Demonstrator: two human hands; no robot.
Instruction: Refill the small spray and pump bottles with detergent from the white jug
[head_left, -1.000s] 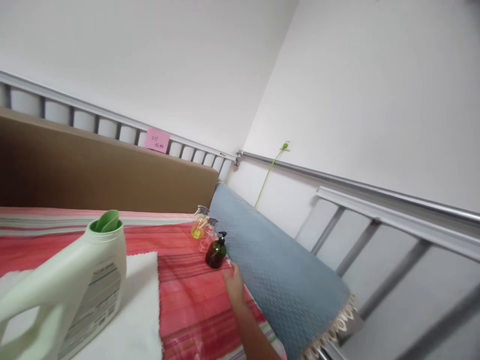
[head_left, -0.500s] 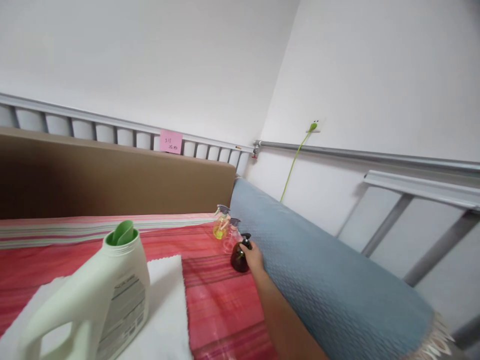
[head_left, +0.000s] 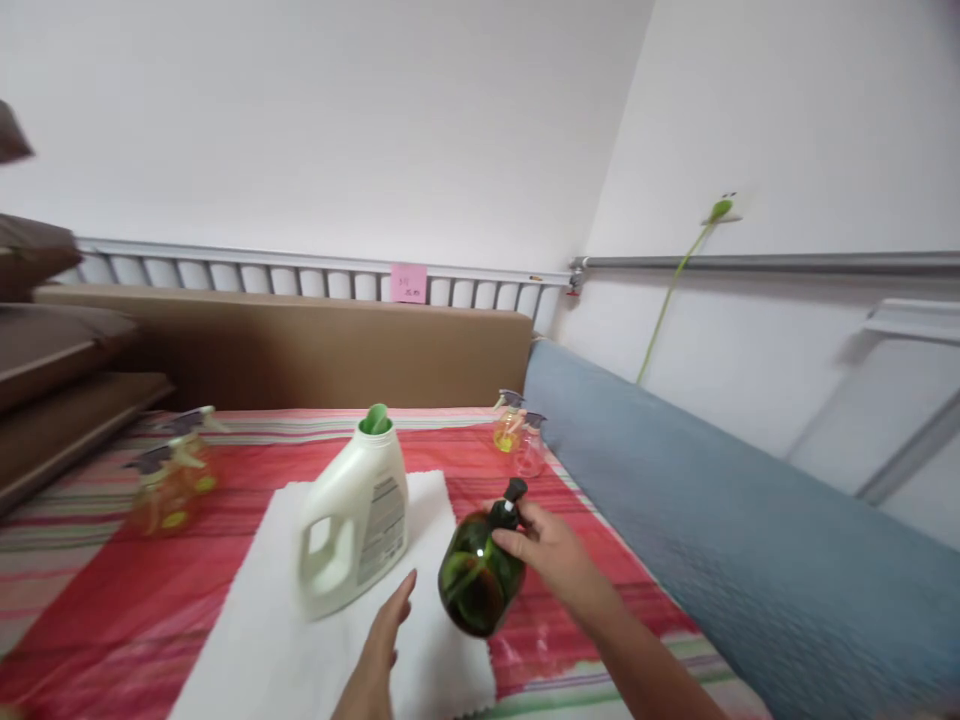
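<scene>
My right hand (head_left: 544, 545) grips a dark green pump bottle (head_left: 480, 580) by its neck, holding it tilted above the right edge of a white cloth (head_left: 247, 620). The bottle's black pump head (head_left: 514, 490) points up. Left of it, my left hand (head_left: 381, 645) is raised over the cloth with its fingers stretched out, apart from the bottle and holding nothing. A pale green detergent jug (head_left: 360, 510) stands upright on the cloth beyond my left hand. Its green spout (head_left: 377, 420) shows at the uncapped top.
Yellow (head_left: 508, 428) and pink (head_left: 529, 455) spray bottles stand at the back right. Two orange-yellow spray bottles (head_left: 169, 500) are at the left on the red striped cover (head_left: 247, 460). Brown boxes (head_left: 67, 350) are stacked far left; a blue-grey padded panel (head_left: 637, 480) runs along the right.
My right hand has lifted the pump bottle from beside the spray bottles and brought it nearer. My left hand has come into view. The view has shifted, showing more on the left.
</scene>
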